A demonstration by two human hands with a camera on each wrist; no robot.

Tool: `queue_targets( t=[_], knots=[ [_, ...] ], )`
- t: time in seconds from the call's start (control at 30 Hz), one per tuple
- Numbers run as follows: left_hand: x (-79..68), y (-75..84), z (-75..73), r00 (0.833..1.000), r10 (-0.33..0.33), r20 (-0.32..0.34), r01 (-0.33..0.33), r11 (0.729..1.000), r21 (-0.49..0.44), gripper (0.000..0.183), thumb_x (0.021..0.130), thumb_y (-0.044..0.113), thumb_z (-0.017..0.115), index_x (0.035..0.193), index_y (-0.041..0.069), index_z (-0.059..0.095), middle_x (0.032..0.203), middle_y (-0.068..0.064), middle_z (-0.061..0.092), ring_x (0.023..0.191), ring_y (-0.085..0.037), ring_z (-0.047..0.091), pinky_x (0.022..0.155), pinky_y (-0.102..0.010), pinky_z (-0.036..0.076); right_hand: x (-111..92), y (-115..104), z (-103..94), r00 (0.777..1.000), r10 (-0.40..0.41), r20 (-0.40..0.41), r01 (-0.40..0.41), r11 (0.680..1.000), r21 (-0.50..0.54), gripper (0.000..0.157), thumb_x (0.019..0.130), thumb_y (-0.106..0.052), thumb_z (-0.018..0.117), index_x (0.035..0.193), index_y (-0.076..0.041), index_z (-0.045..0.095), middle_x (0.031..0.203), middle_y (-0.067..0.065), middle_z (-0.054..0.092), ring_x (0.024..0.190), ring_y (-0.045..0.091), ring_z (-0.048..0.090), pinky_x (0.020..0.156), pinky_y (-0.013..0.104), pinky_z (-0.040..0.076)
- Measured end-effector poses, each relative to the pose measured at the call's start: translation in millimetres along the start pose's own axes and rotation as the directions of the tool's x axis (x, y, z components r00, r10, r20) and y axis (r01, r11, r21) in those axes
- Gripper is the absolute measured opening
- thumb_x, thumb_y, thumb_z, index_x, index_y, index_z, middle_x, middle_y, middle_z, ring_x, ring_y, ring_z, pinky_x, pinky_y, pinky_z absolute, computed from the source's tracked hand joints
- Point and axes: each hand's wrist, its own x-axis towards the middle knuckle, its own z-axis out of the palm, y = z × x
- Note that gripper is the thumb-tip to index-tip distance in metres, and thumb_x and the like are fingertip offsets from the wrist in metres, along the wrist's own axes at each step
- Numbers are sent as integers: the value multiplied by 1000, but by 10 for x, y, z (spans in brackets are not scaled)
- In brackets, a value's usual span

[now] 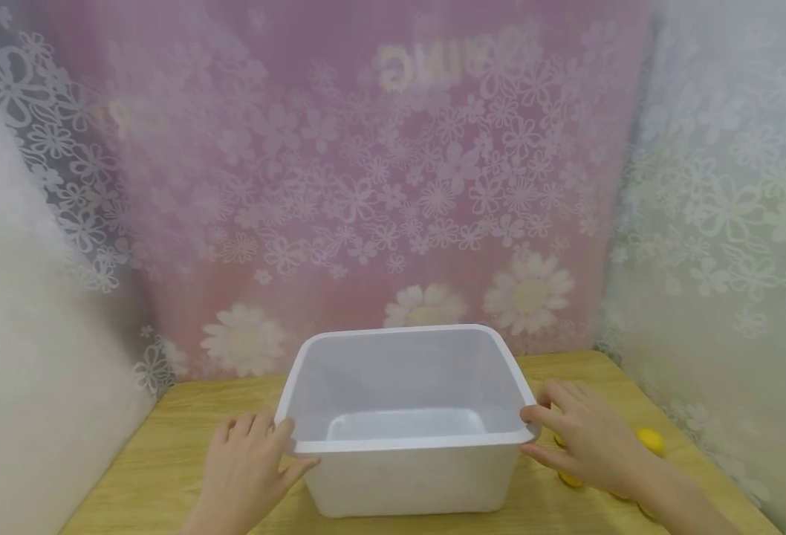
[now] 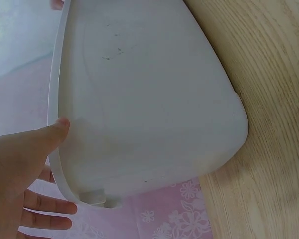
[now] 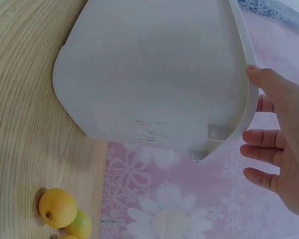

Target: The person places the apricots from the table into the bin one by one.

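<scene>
White tub [image 1: 406,479], lower centre of head frame, on wood-grain table [image 1: 132,461]. Upright, mouth facing up, long axis running left-right across frame. Hands well apart, one per near corner. Left hand [image 1: 246,464] pinches rim [image 1: 409,445] at near left corner: thumb on outer side, index behind, other fingers spread. Right hand [image 1: 590,438] likewise at near right corner: thumb and index on rim, remaining fingers spread, slightly bent. Yellow fruits [image 1: 650,442] lower right, partly hidden behind right hand and forearm.
</scene>
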Motion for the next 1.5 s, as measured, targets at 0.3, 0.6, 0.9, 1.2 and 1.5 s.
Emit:
queue_targets(
  t=[0.3,0.6,0.9,1.2,1.5],
  knots=[
    [-75,29,-116,1000,-1,16,0,1000,13,52,74,65,49,74,13,50,74,-6,55,70,-29,57,60,-44,43,-71,-65,-34,998,-27,-52,30,999,46,28,77,-51,69,89,-26,64,88,-15,44,75,2,37,56,19,32],
    [-154,49,-178,1000,-21,10,21,1000,21,69,88,72,18,73,13,51,71,-6,55,67,-28,55,61,-46,45,-98,-138,-62,998,-32,-62,36,997,63,29,81,-54,63,89,-26,63,89,-16,43,75,2,38,56,18,32],
    [-218,72,-233,999,-31,27,30,999,43,66,86,75,22,69,15,46,67,-2,49,63,-26,53,60,-46,46,-121,-172,-87,996,-55,-75,60,996,67,29,81,-54,64,89,-25,64,88,-15,44,74,3,38,56,19,34],
    [-188,46,-263,997,39,62,-38,999,-25,61,86,70,36,83,12,54,89,-8,59,81,-29,57,74,-47,46,-144,-147,-83,994,-73,-84,78,995,69,30,82,-53,64,91,-24,65,91,-13,48,74,4,42,57,19,37],
    [-131,-12,-225,936,245,253,-203,962,-184,77,84,64,51,142,14,39,142,-16,42,136,-28,30,114,-31,-7,-212,-61,-158,999,-23,23,22,999,40,63,72,-46,76,125,-16,60,118,-4,58,97,15,56,93,17,30]
  ],
)
